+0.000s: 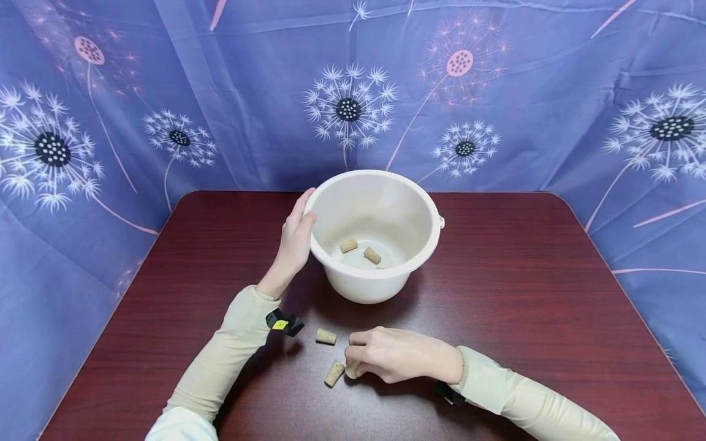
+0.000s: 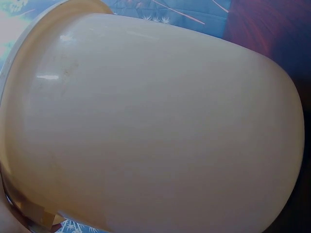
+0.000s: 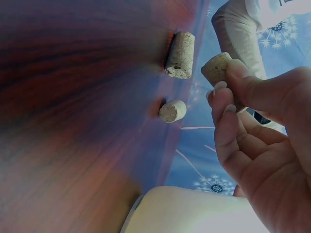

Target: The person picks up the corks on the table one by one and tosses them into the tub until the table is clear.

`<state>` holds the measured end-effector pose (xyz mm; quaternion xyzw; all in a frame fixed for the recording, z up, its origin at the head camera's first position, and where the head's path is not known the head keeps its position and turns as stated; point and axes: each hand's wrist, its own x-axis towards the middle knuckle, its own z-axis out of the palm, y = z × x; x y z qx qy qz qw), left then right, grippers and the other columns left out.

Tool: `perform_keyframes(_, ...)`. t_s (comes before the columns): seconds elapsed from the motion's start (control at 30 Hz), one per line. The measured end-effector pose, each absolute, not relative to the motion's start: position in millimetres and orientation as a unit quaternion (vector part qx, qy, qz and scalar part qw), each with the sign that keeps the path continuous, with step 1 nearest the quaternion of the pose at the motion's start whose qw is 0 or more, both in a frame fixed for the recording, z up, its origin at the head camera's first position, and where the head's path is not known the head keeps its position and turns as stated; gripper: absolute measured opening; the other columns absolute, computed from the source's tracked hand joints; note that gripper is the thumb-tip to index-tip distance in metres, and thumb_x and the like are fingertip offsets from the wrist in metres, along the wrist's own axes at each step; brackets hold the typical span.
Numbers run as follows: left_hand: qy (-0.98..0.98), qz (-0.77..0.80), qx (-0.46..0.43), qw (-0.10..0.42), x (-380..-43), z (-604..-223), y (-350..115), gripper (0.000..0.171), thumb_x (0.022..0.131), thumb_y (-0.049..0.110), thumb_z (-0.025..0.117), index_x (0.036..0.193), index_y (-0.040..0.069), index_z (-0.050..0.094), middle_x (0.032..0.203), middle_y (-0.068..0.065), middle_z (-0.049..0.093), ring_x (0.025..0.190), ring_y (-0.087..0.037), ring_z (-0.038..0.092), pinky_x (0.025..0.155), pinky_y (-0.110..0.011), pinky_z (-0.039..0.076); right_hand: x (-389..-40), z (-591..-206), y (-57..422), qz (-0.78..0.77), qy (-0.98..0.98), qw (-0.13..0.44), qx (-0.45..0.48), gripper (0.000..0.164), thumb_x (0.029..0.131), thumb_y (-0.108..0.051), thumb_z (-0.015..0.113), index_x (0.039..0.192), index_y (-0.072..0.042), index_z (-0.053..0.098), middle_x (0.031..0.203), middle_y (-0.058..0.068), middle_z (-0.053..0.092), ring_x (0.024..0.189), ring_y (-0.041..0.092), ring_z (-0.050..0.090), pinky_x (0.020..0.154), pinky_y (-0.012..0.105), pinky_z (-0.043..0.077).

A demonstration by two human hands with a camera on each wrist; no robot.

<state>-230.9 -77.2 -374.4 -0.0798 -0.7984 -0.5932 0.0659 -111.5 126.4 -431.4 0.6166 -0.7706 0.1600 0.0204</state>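
A white bucket (image 1: 366, 285) stands toward the back of the table, with a few corks (image 1: 372, 255) lying on its bottom. My left hand (image 1: 295, 236) grips the bucket's rim on its left side, the thumb over the edge. In the left wrist view the bucket's outer wall (image 2: 160, 121) fills most of the picture. In front of the bucket my right hand (image 1: 394, 355) pinches a cork (image 3: 215, 69) between thumb and fingers. Two more corks lie beside it on the table, one nearer the bucket (image 1: 326, 336) and one closer to the front (image 1: 334, 373).
The dark red wooden table (image 1: 524, 294) has rounded back corners. A blue cloth (image 1: 265, 104) with dandelion prints hangs behind it and along both sides. On the bucket's right rim sits a small handle lug (image 1: 442, 222).
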Motion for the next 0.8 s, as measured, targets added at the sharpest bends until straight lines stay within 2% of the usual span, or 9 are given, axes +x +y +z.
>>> perform_keyframes(0.8,-0.795,-0.598,-0.080,0.064,-231.2,-374.7,-77.8,0.051,0.098,0.015,0.036,0.149,0.014,0.037,0.149,-0.010,0.045,0.127,-0.028,0.050,0.105,-0.045,0.042,-111.0,-428.7,126.4,0.164,-0.761,0.020,0.628,0.007,0.090,-0.023,0.067,0.088,-0.019,0.062,0.080,-0.010,0.054,0.071,-0.003,0.054,0.068,0.004,0.044)
